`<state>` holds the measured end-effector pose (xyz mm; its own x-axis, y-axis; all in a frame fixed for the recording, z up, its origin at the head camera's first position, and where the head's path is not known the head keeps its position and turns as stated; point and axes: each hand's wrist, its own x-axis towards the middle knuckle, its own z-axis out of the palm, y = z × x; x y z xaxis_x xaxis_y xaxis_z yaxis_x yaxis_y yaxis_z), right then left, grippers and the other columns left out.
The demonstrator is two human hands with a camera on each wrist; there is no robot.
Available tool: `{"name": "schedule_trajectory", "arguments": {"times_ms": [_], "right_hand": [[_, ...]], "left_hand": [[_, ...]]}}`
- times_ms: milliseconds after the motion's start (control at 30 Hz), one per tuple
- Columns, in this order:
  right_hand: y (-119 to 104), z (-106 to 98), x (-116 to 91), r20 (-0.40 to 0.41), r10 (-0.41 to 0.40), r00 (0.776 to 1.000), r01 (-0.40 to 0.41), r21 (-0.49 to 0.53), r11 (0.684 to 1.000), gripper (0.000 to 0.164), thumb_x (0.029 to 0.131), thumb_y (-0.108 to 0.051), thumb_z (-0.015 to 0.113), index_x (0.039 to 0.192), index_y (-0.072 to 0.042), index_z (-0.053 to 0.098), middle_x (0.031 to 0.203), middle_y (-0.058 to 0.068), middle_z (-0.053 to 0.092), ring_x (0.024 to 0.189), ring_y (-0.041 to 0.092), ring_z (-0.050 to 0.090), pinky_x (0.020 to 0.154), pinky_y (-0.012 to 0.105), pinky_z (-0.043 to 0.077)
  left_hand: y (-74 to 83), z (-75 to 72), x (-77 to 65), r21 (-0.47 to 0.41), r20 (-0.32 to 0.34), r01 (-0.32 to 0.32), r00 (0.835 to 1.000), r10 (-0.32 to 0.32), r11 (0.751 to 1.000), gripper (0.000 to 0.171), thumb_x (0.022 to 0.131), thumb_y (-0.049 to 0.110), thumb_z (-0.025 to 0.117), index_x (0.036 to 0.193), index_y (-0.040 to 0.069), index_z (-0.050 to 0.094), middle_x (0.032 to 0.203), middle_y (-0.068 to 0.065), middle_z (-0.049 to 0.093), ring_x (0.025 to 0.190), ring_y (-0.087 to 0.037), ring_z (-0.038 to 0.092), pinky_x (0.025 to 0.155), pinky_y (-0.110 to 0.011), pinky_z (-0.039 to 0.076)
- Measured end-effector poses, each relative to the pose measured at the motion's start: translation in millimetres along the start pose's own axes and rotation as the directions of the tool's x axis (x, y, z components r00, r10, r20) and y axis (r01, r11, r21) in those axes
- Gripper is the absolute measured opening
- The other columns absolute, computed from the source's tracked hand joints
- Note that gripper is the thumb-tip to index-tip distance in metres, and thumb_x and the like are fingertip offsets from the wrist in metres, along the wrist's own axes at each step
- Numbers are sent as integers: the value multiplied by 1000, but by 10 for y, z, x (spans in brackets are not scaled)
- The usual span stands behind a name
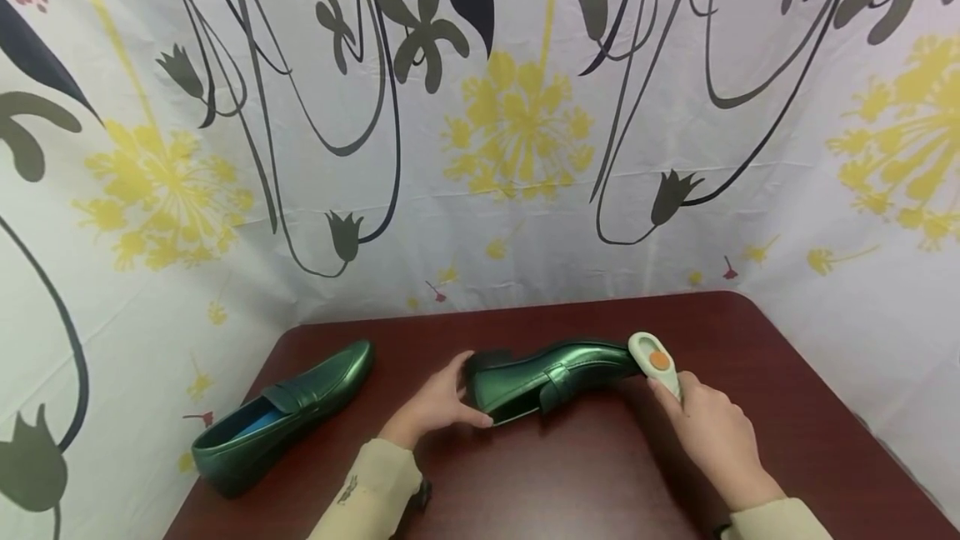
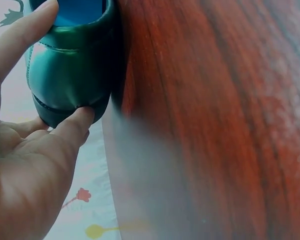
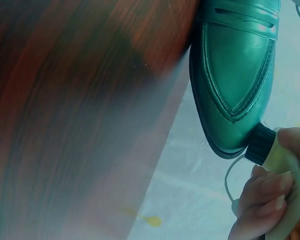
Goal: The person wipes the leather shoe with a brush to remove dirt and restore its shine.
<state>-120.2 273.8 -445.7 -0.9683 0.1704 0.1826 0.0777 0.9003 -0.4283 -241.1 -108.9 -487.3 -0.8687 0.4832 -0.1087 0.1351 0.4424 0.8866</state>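
A shiny green loafer [image 1: 517, 386] is held on its side above the table, its opening towards me. My left hand [image 1: 438, 402] grips it by the heel, thumb at the collar and fingers round the back, as the left wrist view shows on the heel [image 2: 72, 70]. In my right hand [image 1: 716, 432] is a pale green brush [image 1: 655, 361] with an orange spot on its handle. The brush's dark bristles [image 3: 260, 144] touch the side of the loafer's toe [image 3: 225, 135] in the right wrist view.
A second green loafer [image 1: 288, 415] with a blue insole stands upright on the left of the dark red wooden table [image 1: 555, 473]. White cloth [image 1: 480, 248] with flower prints hangs behind the table and along both sides.
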Motion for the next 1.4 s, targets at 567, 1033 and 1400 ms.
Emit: {"name": "schedule_trajectory", "arguments": {"times_ms": [567,1033,1400], "right_hand": [[73,-10,-47,-11,-20,1000,20,41,999,63,103,-56,45,116,4,57,81,10,66,69,28,62,54,46,44],[97,27,-118,10,-5,1000,4,38,999,64,102,-59,46,116,2,58,77,4,62,67,23,59,52,39,41],[131,7,-118,-14,-9,1000,9,29,1000,60,103,-55,47,115,3,58,76,6,61,66,25,58,52,42,41]], "left_hand": [[88,-92,56,8,20,-40,999,40,999,108,80,29,88,162,12,20,167,-10,23,152,-36,30,114,-50,41],[176,-72,193,117,-195,-208,954,228,971,43,104,41,55,143,24,59,156,-12,47,147,-31,40,116,-57,37],[170,-35,401,280,-213,-163,950,227,946,77,84,11,83,150,26,46,150,-5,53,137,-32,49,107,-52,48]]}}
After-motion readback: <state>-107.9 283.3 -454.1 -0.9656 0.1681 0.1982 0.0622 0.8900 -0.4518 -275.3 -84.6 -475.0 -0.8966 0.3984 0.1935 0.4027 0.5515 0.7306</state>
